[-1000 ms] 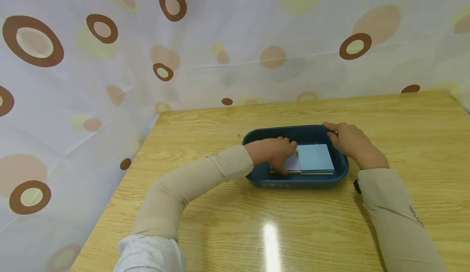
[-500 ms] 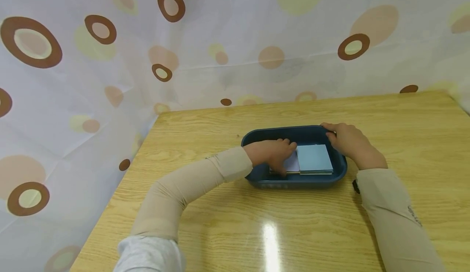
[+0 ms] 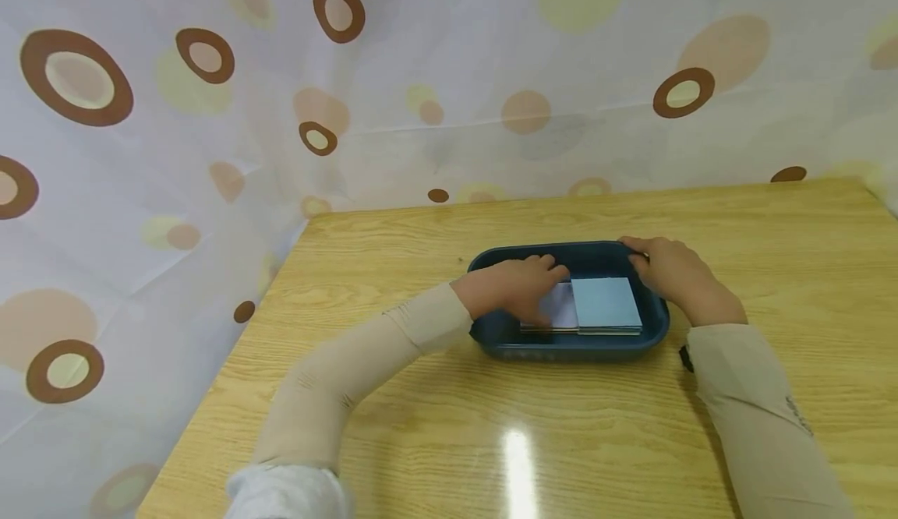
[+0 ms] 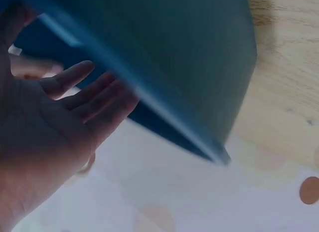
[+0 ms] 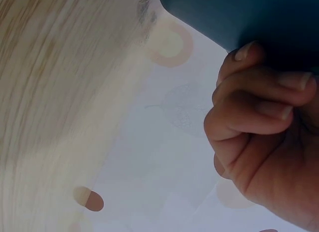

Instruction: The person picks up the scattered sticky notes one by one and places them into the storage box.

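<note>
A dark blue oblong plastic box (image 3: 561, 351) rests on the wooden table. Inside it, side by side, lie a stack of light blue square paper sheets (image 3: 606, 303) on the right and a lavender-topped stack (image 3: 563, 306) on the left. My left hand (image 3: 515, 285) reaches in over the lavender stack, covering part of it, thumb and fingers spread apart. In the left wrist view those fingers look loosely extended beside the box wall (image 4: 179, 62). At the far right corner, my right hand (image 3: 675, 276) grips the box's rim, its fingers bent against the outside.
Wooden tabletop (image 3: 596, 418) surrounds the box, with a bright light reflection near the front. Behind and to the left hangs a pale sheet (image 3: 421, 59) printed with brown and peach rounds. A small dark item (image 3: 686, 358) shows at the right cuff.
My left hand has shifted slightly up and left, its thumb drawing back from the lavender stack's front edge. The right hand keeps its hold on the box rim, and the whole view has shifted slightly.
</note>
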Tool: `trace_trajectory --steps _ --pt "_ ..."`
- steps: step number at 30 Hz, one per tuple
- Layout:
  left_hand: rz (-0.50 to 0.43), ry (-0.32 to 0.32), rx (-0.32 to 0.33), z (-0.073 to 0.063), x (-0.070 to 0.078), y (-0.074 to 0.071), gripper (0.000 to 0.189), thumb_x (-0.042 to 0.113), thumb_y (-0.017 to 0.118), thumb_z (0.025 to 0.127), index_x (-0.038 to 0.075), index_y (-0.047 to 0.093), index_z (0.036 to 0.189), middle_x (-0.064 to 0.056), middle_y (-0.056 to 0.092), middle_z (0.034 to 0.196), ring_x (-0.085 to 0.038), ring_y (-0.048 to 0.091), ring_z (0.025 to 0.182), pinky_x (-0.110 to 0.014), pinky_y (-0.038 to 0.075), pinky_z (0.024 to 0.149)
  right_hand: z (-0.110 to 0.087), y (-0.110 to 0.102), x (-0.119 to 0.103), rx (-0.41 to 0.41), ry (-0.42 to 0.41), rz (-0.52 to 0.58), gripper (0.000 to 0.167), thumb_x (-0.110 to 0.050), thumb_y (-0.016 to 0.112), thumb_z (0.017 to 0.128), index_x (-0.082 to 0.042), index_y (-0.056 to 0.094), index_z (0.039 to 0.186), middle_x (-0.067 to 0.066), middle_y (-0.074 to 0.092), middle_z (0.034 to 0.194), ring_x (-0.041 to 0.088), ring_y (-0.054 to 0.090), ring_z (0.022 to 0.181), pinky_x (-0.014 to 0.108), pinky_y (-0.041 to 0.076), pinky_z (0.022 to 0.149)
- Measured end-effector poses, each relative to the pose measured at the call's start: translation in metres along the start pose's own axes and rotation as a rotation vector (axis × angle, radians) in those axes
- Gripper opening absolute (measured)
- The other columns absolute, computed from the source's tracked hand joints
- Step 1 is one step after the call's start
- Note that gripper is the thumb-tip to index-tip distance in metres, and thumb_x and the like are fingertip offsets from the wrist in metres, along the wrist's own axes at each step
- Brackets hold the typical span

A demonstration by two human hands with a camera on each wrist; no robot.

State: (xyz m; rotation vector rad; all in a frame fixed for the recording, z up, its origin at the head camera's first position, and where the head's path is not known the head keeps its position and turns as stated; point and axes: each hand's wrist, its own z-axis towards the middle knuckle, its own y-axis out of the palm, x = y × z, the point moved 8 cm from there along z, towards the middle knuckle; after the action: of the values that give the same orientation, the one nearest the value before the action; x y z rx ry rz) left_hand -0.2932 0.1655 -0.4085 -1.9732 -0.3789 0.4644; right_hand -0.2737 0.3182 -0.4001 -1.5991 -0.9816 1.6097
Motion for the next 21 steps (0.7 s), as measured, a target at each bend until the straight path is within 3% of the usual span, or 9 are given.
trace_trajectory --steps 3,5,8,10,11,13,16,18,21 --pt "-0.093 -0.041 0.138 -0.021 -0.013 -0.009 0.068 0.04 0.059 0.094 0.009 0.032 0.148 -0.01 0.042 0.137 -0.02 0.045 0.118 -0.029 0.043 0.092 0.0 0.001 -0.001 -0.025 0.0 -0.013 0.049 -0.014 0.043 0.103 0.006 0.031 0.146 0.007 0.046 0.058 0.017 0.041 0.045 0.036 0.039 0.052" --pt "-0.127 -0.09 0.255 -0.039 -0.025 -0.014 0.061 0.036 0.057 0.096 0.006 0.037 0.145 -0.012 0.046 0.13 -0.022 0.047 0.111 -0.03 0.044 0.088 0.0 0.001 -0.001 -0.044 0.012 -0.029 0.056 -0.023 0.039 0.105 0.008 0.021 0.148 0.018 0.055 0.066 0.026 0.052 0.052 0.044 0.045 0.062" --pt "-0.14 -0.225 0.409 -0.067 -0.045 -0.013 0.055 0.033 0.056 0.097 0.0 0.043 0.139 -0.014 0.049 0.117 -0.024 0.046 0.1 -0.032 0.044 0.082 -0.002 -0.001 -0.001 -0.058 0.038 -0.063 0.071 -0.038 0.029 0.106 0.012 0.004 0.148 0.035 0.06 0.092 0.046 0.061 0.079 0.057 0.044 0.079" --pt "-0.138 -0.331 0.457 -0.084 -0.055 -0.005 0.052 0.032 0.054 0.098 -0.002 0.046 0.137 -0.016 0.05 0.114 -0.026 0.047 0.098 -0.034 0.045 0.081 -0.006 -0.002 -0.002 -0.06 0.056 -0.083 0.075 -0.042 0.027 0.105 0.015 -0.001 0.146 0.04 0.058 0.102 0.053 0.058 0.095 0.061 0.043 0.083" --pt "-0.162 -0.38 0.464 -0.09 -0.059 0.0 0.052 0.031 0.054 0.099 -0.003 0.046 0.137 -0.017 0.05 0.114 -0.027 0.048 0.099 -0.034 0.046 0.081 -0.01 -0.003 -0.001 -0.06 0.063 -0.097 0.075 -0.041 0.027 0.105 0.016 -0.001 0.146 0.039 0.058 0.101 0.054 0.057 0.095 0.061 0.045 0.08" --pt "-0.219 -0.46 0.454 -0.099 -0.065 0.014 0.053 0.031 0.052 0.1 -0.004 0.044 0.138 -0.019 0.051 0.118 -0.029 0.051 0.104 -0.035 0.048 0.083 -0.019 -0.002 -0.002 -0.063 0.063 -0.124 0.071 -0.035 0.03 0.106 0.018 0.003 0.145 0.03 0.06 0.081 0.047 0.061 0.079 0.055 0.048 0.069" --pt "-0.329 -0.518 0.414 -0.1 -0.066 0.034 0.055 0.029 0.047 0.102 -0.004 0.036 0.144 -0.021 0.055 0.123 -0.031 0.058 0.104 -0.037 0.052 0.08 -0.035 0.001 -0.003 -0.051 0.05 -0.158 0.063 -0.026 0.035 0.105 0.021 0.014 0.142 0.018 0.056 0.066 0.035 0.06 0.063 0.047 0.047 0.056" --pt "-0.394 -0.541 0.396 -0.097 -0.066 0.042 0.056 0.028 0.044 0.103 -0.002 0.031 0.148 -0.02 0.062 0.114 -0.028 0.064 0.093 -0.036 0.053 0.07 -0.043 0.003 -0.007 -0.021 0.016 -0.176 0.056 -0.019 0.038 0.104 0.022 0.022 0.138 0.01 0.052 0.059 0.027 0.055 0.054 0.042 0.044 0.049" --pt "-0.433 -0.565 0.386 -0.091 -0.065 0.047 0.055 0.024 0.042 0.103 0.0 0.027 0.15 -0.013 0.067 0.08 -0.021 0.061 0.06 -0.03 0.046 0.048 -0.051 0.006 -0.015 0.056 -0.032 -0.214 0.048 -0.011 0.042 0.1 0.024 0.031 0.132 0.008 0.048 0.054 0.02 0.047 0.045 0.035 0.038 0.041"
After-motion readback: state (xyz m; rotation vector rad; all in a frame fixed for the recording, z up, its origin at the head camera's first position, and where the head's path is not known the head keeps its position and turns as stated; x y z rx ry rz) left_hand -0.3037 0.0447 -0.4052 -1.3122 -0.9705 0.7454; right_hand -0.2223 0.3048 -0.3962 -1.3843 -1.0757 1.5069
